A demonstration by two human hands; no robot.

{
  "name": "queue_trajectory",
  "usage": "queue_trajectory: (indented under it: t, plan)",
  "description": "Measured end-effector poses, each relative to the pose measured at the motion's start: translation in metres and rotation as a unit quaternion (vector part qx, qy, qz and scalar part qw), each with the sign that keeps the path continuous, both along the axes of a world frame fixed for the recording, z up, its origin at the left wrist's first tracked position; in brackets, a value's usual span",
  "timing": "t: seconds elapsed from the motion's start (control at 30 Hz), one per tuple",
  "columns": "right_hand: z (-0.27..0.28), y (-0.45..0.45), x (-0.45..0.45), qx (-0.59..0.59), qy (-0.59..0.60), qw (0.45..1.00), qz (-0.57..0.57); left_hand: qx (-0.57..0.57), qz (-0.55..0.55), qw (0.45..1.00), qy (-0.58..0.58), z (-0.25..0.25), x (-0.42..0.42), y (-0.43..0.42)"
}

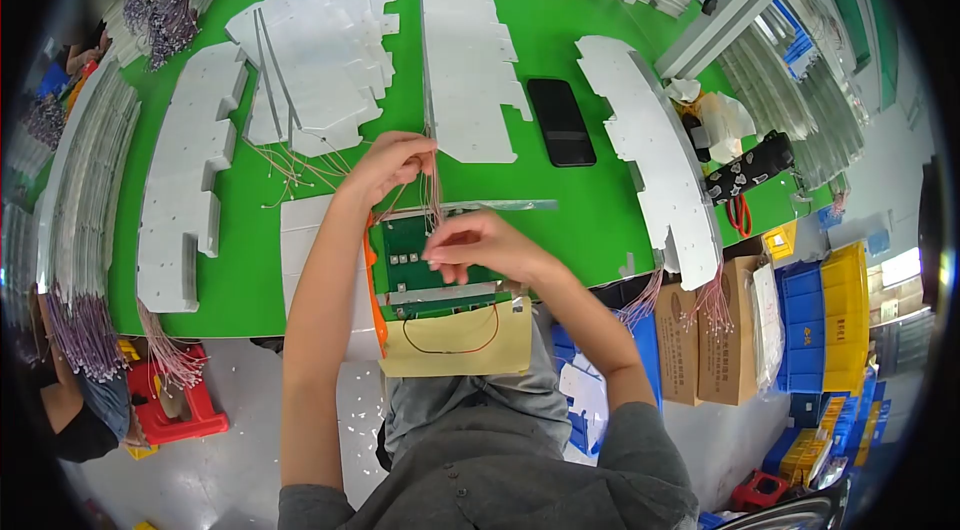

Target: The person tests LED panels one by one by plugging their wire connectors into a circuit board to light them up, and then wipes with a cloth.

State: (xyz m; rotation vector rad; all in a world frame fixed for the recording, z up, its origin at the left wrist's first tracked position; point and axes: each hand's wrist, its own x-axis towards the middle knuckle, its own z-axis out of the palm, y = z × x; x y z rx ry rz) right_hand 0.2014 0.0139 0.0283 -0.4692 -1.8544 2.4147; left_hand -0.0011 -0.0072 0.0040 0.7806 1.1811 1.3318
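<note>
Wires: over circuit board's far edge; long axis, ends toward me.
Left hand: my fingers pinching wires, beyond board.
Right hand: my fingers nearly together above board; hold unclear.
Cardboard boxes, bins: right of board, contents hidden.

— What does the worker wear on top?
— A dark grey shirt, its front marked by a short row of small round buttons.
— And the arms?
— The left sleeve and right sleeve, in matching grey, end above the elbows; left hand and right hand are bare.
— Below the shirt?
— Paler grey trousers, the cloth creased.
</note>
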Motion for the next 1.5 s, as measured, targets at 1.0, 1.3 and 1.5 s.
queue_trajectory:
  t: [1.0,1.3,1.5]
  plan:
    - [-0.044,0.016,0.026,0.734,0.04,0.648,-0.199,-0.047,0.065,0.996,0.027,-0.001,0.001,0.0]
    - [-0.041,0.012,0.023,0.638,0.049,0.721,-0.265,0.01,0.07,0.996,0.045,-0.01,0.009,0.008]
    - [-0.041,0.013,0.024,0.587,0.001,0.763,-0.272,0.096,0.1,0.988,0.065,-0.002,0.013,0.006]
